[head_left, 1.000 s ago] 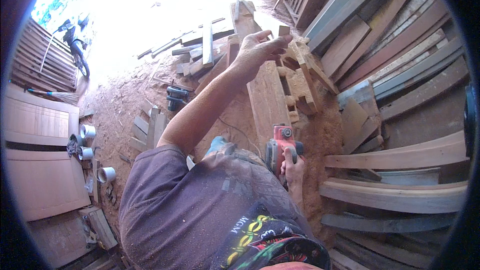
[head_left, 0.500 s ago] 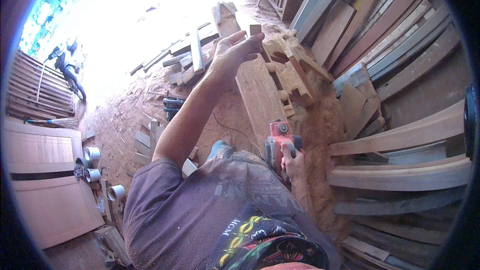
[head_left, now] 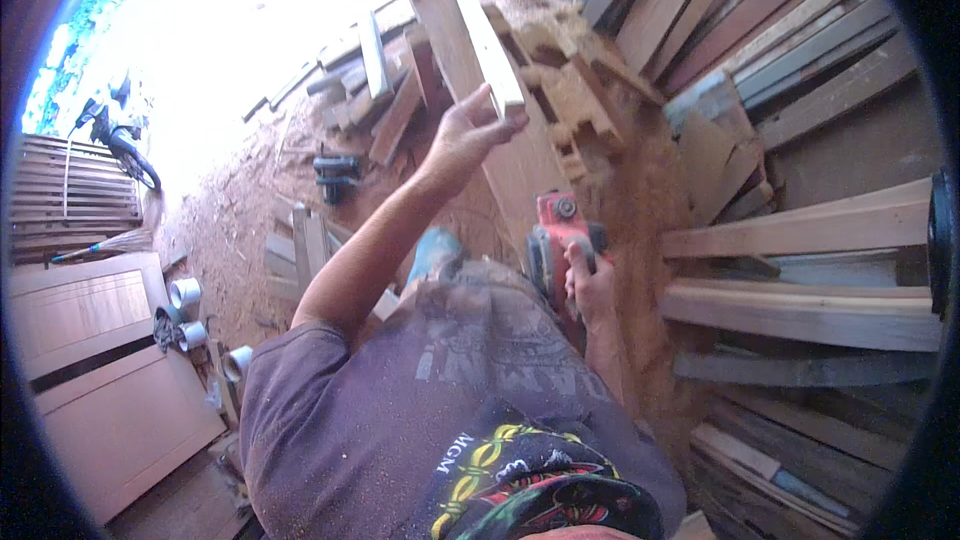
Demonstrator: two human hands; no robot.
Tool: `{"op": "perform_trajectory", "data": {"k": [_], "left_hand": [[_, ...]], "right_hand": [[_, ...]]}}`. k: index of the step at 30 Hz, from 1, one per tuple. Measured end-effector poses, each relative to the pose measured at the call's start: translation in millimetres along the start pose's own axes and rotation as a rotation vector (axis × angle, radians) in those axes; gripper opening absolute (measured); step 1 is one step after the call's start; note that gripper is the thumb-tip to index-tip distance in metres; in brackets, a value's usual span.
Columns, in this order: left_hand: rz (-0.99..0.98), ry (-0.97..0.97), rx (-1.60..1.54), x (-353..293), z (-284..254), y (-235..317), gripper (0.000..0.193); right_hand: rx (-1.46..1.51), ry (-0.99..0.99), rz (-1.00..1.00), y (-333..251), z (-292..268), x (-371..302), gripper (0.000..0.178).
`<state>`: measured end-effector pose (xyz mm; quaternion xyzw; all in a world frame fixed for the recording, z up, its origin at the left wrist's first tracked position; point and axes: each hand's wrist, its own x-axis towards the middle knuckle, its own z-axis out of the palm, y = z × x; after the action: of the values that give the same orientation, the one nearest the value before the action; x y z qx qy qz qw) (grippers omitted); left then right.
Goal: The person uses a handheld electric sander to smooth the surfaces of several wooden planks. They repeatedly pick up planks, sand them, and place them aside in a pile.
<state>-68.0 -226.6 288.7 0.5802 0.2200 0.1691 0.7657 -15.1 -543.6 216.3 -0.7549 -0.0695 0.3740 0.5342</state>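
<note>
My left hand (head_left: 468,140) is closed around the near end of a long, narrow wood strip (head_left: 484,40), fingers on one side and thumb on the other. The strip stretches away over a wide wooden plank (head_left: 512,185); whether its far end rests there I cannot tell. In my right hand (head_left: 592,282) is a red and black electric planer (head_left: 556,225), gripped by its handle at the near end of the plank, close to my body. Whether the planer's sole touches the wood is hidden.
Sawdust-covered blocks (head_left: 572,105) lie right of the plank. Offcuts (head_left: 372,55) are heaped to its left, near a dark power tool (head_left: 337,178) on the ground. Timber boards (head_left: 800,315) line the right side. Door panels (head_left: 125,370) and white cups (head_left: 186,292) are at left.
My left hand has come lower and nearer, and the strip, seen almost end-on before, now shows its length. The planer has shifted slightly up in the picture, still in my right hand.
</note>
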Motion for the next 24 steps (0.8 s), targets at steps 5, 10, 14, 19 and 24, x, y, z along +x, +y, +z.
{"op": "perform_trajectory", "data": {"k": [5,10,14,19,24], "left_hand": [[-0.074,0.156,0.136,-25.1,11.9,-163.8,0.088],[-0.075,0.249,0.82,-36.1,24.7,-199.2,0.092],[0.034,0.223,0.854,-40.5,9.7,-207.7,0.093],[0.149,0.131,0.777,-42.9,-17.4,-227.4,0.089],[0.167,0.066,0.68,-41.1,-25.7,-229.4,0.085]], "right_hand": [[0.005,0.049,0.028,-17.5,-11.1,-31.9,0.054],[0.046,0.081,0.026,-34.8,-7.8,-50.5,0.055],[-0.037,0.018,0.036,-53.2,7.5,-50.6,0.056],[-0.306,-0.055,0.087,-75.3,32.4,-35.2,0.05],[-0.334,-0.043,0.096,-90.4,51.5,-16.0,0.046]]}}
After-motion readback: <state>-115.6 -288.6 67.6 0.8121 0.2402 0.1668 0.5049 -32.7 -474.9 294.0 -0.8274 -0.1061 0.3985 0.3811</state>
